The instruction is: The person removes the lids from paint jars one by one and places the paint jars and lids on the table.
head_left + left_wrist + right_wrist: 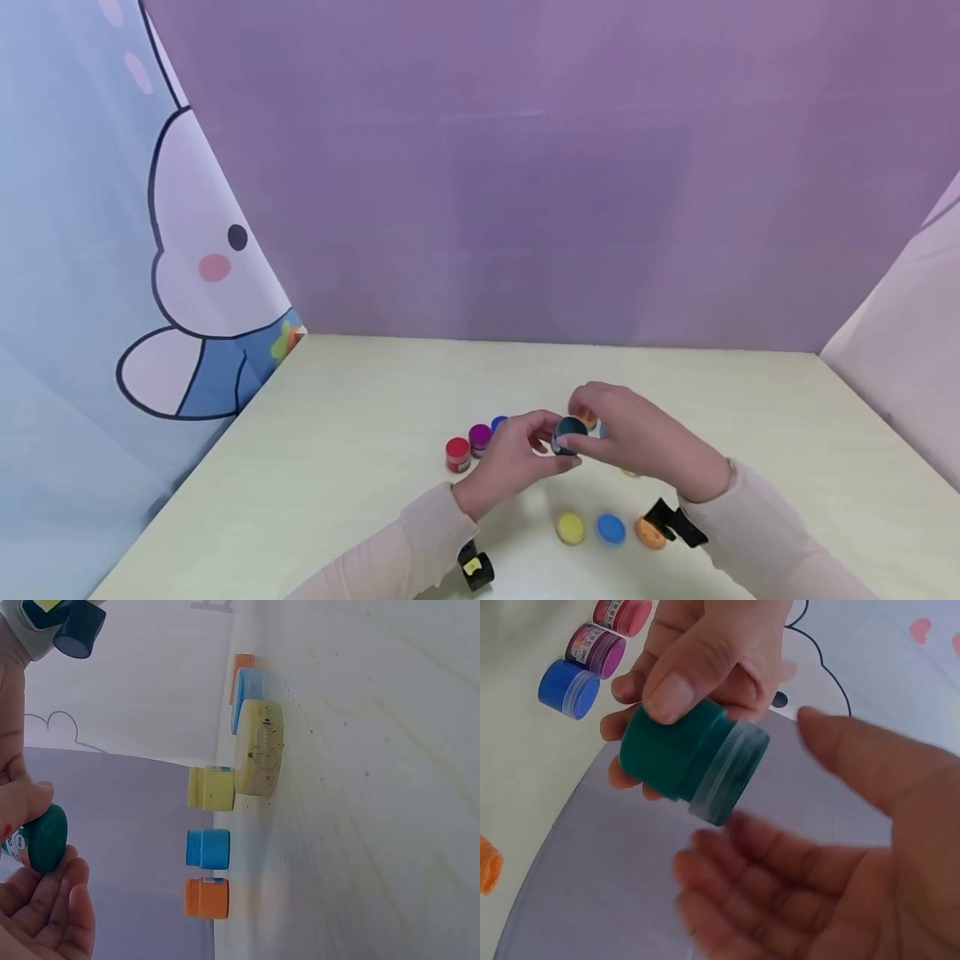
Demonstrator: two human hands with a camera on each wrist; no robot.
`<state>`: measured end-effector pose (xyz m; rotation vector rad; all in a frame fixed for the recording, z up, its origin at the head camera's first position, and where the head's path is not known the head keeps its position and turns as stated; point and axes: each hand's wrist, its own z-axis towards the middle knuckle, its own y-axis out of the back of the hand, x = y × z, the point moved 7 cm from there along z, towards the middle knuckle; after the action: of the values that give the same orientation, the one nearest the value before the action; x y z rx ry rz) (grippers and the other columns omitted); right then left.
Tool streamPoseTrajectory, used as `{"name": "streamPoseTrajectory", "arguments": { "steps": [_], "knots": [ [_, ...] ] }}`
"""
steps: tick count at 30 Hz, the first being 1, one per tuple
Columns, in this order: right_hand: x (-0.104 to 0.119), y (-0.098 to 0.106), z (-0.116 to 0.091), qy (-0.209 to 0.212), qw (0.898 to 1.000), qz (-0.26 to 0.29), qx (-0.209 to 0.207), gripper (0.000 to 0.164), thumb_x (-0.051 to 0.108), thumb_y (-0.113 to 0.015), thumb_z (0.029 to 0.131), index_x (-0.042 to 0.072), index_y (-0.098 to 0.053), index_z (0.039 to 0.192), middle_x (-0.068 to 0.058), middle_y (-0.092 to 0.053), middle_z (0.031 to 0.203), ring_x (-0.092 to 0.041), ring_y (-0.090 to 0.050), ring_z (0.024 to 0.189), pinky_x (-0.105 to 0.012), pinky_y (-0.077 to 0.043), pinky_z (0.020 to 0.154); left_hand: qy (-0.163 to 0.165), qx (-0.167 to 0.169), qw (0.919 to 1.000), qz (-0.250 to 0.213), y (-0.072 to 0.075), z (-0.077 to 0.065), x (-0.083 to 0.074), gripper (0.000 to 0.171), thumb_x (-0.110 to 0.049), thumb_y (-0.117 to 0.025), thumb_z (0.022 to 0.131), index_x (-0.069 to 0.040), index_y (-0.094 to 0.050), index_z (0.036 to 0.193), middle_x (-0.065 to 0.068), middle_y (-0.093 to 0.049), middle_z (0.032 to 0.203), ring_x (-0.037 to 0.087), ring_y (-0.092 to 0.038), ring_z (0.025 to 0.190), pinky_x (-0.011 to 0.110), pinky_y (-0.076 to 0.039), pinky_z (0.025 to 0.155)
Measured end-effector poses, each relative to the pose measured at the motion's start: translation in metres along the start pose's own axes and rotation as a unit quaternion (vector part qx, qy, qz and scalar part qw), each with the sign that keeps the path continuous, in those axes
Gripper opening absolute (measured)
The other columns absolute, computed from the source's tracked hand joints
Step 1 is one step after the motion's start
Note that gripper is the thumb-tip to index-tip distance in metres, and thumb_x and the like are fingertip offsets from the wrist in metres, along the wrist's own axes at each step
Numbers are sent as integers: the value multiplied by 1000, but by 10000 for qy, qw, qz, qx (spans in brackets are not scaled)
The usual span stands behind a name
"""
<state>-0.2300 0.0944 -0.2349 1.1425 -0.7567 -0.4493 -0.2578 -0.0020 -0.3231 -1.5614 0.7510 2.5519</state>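
My left hand (513, 458) holds a small green paint jar (667, 750) above the table, its thumb on one side of the body and its fingers beneath. The jar is tilted in the right wrist view, with a clear-rimmed lid (731, 772) on its end. Close by that lid is my right hand (817, 885), thumb and fingers spread apart and only loosely bent; whether a fingertip touches the rim I cannot tell. From the head view, the right thumb overlaps the jar. The left wrist view has the jar's rounded green base toward the table.
Red (458, 451), purple (481, 436) and blue (559, 686) jars stand left of the hands. Lidless yellow (214, 789), blue (210, 849) and orange (206, 898) jars stand to the right. Nearer lie yellow (571, 528), blue (611, 529) and orange (648, 534) lids.
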Motion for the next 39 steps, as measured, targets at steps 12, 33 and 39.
{"name": "streamPoseTrajectory", "arguments": {
  "steps": [12, 33, 39],
  "knots": [
    [-7, -8, 4, -689, 9974, 177, 86, 22, 22, -72, 76, 11, -54, 82, 7, -50, 70, -9, -46, 62, -26, -44, 57, -5, 22, 10000, -26, -2, -1, 1, 30, -24, -75, 74, -18, -62, 101, -13, -63, 90, 4, -56, 79, 25, -48, 70],
    [-3, -9, 2, 1287, 9851, 886, 716, 31, 1, -65, 76, 16, -57, 102, 9, -55, 97, -6, -53, 85, -29, -47, 77, -200, 100, 9997, 20, -2, -3, -2, 31, -24, -74, 75, -17, -61, 102, -12, -62, 90, 3, -56, 79, 25, -48, 69],
    [-3, -8, 2, 634, 9958, 438, 498, 28, 17, -67, 80, 9, -55, 104, 7, -53, 95, -9, -51, 83, -30, -47, 76, -137, 87, 9998, -126, -2, -4, -1, 30, -23, -73, 76, -15, -61, 102, -9, -62, 93, 5, -56, 80, 27, -48, 72]
  ]
}}
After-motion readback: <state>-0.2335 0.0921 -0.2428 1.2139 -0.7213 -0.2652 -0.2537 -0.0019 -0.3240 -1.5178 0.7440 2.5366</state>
